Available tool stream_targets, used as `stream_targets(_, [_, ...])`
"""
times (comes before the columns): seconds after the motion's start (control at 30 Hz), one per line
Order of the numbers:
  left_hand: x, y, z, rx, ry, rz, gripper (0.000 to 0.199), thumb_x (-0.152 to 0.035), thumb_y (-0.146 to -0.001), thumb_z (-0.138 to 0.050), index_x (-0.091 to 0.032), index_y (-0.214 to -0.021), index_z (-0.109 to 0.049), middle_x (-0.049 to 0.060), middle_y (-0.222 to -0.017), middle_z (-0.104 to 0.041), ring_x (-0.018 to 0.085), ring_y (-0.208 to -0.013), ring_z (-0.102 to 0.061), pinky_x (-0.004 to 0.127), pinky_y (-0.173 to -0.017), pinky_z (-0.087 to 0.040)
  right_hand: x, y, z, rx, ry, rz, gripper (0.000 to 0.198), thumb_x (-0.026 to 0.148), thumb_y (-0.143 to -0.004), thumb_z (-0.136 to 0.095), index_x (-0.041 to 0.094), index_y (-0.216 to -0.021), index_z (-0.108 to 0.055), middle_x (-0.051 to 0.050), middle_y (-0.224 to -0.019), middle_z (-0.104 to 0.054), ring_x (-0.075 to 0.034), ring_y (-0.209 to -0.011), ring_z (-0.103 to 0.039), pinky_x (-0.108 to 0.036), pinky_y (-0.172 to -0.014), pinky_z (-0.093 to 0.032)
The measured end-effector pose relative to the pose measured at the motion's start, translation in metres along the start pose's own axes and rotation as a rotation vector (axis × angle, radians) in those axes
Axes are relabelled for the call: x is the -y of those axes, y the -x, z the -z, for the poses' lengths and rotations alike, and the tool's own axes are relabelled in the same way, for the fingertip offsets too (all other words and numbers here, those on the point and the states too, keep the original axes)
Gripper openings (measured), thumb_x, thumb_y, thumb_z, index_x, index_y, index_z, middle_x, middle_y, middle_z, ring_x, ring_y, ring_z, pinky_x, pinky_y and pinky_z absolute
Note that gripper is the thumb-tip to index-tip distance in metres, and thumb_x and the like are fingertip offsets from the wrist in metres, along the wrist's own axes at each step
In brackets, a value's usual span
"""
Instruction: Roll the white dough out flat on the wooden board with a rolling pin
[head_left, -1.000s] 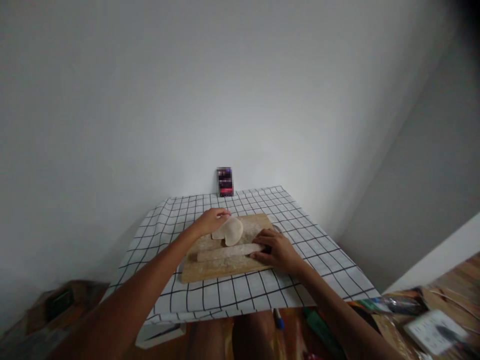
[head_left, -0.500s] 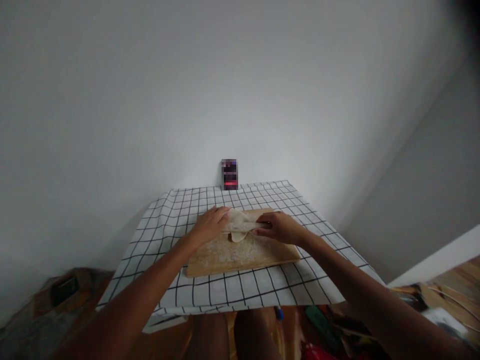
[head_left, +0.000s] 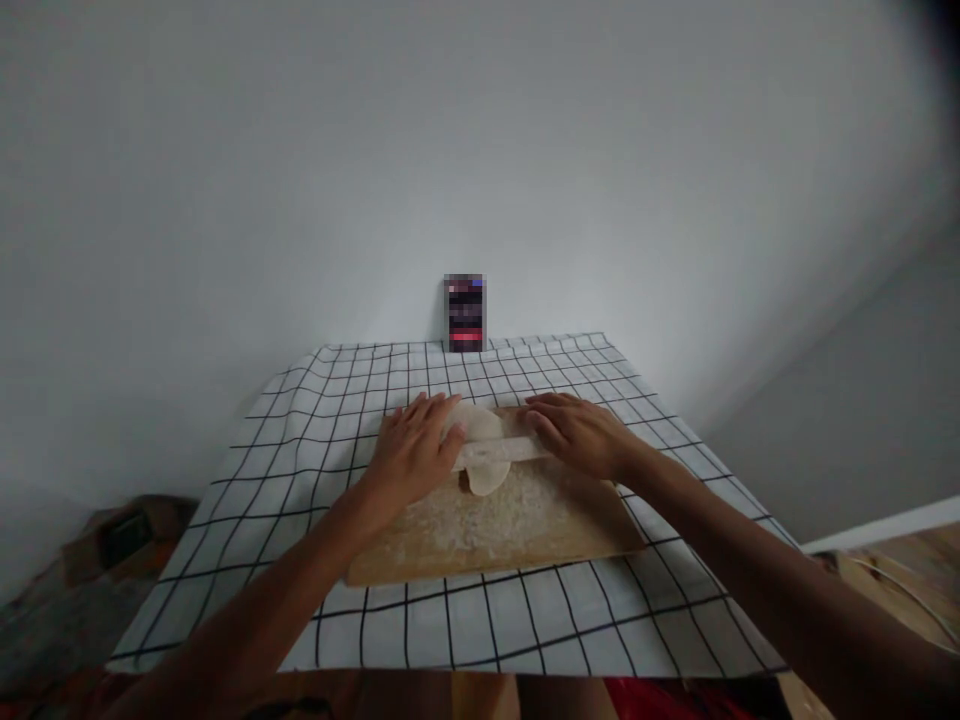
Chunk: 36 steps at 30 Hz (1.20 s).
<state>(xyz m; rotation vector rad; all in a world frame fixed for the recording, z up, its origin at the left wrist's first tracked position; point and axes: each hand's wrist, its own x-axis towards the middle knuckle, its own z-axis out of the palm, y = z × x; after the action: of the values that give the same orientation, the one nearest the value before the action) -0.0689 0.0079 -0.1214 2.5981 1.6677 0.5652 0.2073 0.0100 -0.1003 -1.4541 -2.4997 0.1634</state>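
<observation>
In the head view, the dough (head_left: 489, 478) is lying toward the far side of the floury board (head_left: 487, 545), with the rolling pin (head_left: 499, 452) crossing over it. Near the board's left side the left hand (head_left: 417, 445) is resting on the pin, its grip spread open, while the right hand (head_left: 579, 433) is lying similarly flat-fingered toward the board's right. Beyond the board, a pixelated dark screen (head_left: 465, 313) is standing on the checked tabletop (head_left: 480, 630).
</observation>
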Motion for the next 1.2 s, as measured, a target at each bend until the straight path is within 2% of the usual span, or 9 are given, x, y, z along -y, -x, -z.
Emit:
stream_targets(0.33, [-0.013,0.018,0.007,-0.088,-0.046,-0.097,0.049,-0.037,-0.110,-0.041,-0.016,-0.151,-0.056,0.015,-0.155,-0.062,0.034,-0.150,-0.051,0.061,-0.126,-0.040,0.014,0.029,-0.014,-0.149,0.008,-0.014,0.057,0.040,-0.114,-0.026,0.016,-0.129,-0.075,-0.013,-0.147,-0.069,-0.030,-0.138,-0.062,-0.050,-0.118,-0.049])
stream_targets(0.5, [-0.021,0.039,0.003,-0.104,-0.044,-0.092,0.051,-0.040,-0.111,-0.038,-0.015,-0.152,-0.055,0.016,-0.160,-0.057,0.034,-0.154,-0.046,0.060,-0.128,-0.037,0.027,0.040,-0.015,-0.146,0.025,-0.033,0.058,0.041,-0.114,-0.025,0.018,-0.128,-0.076,-0.012,-0.146,-0.070,-0.030,-0.138,-0.064,-0.050,-0.116,-0.051])
stream_targets(0.63, [-0.025,0.048,0.004,-0.092,-0.037,-0.097,0.054,-0.041,-0.112,-0.034,-0.014,-0.154,-0.052,0.018,-0.162,-0.054,0.034,-0.155,-0.045,0.063,-0.127,-0.036,0.033,0.046,-0.015,-0.141,0.021,-0.054,0.059,0.043,-0.114,-0.024,0.017,-0.134,-0.074,-0.012,-0.148,-0.069,-0.029,-0.142,-0.061,-0.049,-0.119,-0.049])
stream_targets(0.77, [-0.025,0.043,0.005,-0.066,-0.050,-0.067,0.053,-0.042,-0.111,-0.035,-0.014,-0.152,-0.054,0.018,-0.159,-0.057,0.034,-0.151,-0.048,0.061,-0.126,-0.038,0.028,0.039,-0.014,-0.117,0.023,-0.025,0.059,0.042,-0.114,-0.023,0.018,-0.135,-0.073,-0.012,-0.149,-0.068,-0.029,-0.142,-0.061,-0.050,-0.119,-0.048])
stream_targets(0.9, [-0.024,0.032,0.003,-0.098,-0.095,0.016,0.050,-0.041,-0.111,-0.038,-0.015,-0.148,-0.057,0.016,-0.152,-0.064,0.033,-0.144,-0.054,0.059,-0.124,-0.039,0.016,0.018,-0.008,-0.036,0.039,0.022,0.056,0.041,-0.113,-0.026,0.021,-0.130,-0.075,-0.010,-0.148,-0.069,-0.030,-0.138,-0.064,-0.052,-0.114,-0.052])
stream_targets(1.0, [-0.023,0.028,0.001,-0.104,-0.107,0.032,0.048,-0.040,-0.111,-0.038,-0.016,-0.146,-0.060,0.015,-0.148,-0.067,0.033,-0.141,-0.057,0.057,-0.123,-0.040,0.014,0.009,-0.005,0.000,0.059,0.005,0.052,0.039,-0.112,-0.029,0.024,-0.129,-0.075,-0.008,-0.146,-0.070,-0.030,-0.136,-0.064,-0.050,-0.111,-0.053])
stream_targets(1.2, [-0.027,0.035,0.000,-0.109,-0.134,0.041,0.051,-0.042,-0.111,-0.038,-0.018,-0.153,-0.054,0.015,-0.158,-0.059,0.037,-0.151,-0.047,0.063,-0.124,-0.037,0.026,0.026,-0.009,-0.088,0.065,-0.016,0.052,0.039,-0.113,-0.028,0.021,-0.131,-0.074,-0.010,-0.151,-0.067,-0.030,-0.139,-0.062,-0.050,-0.114,-0.050])
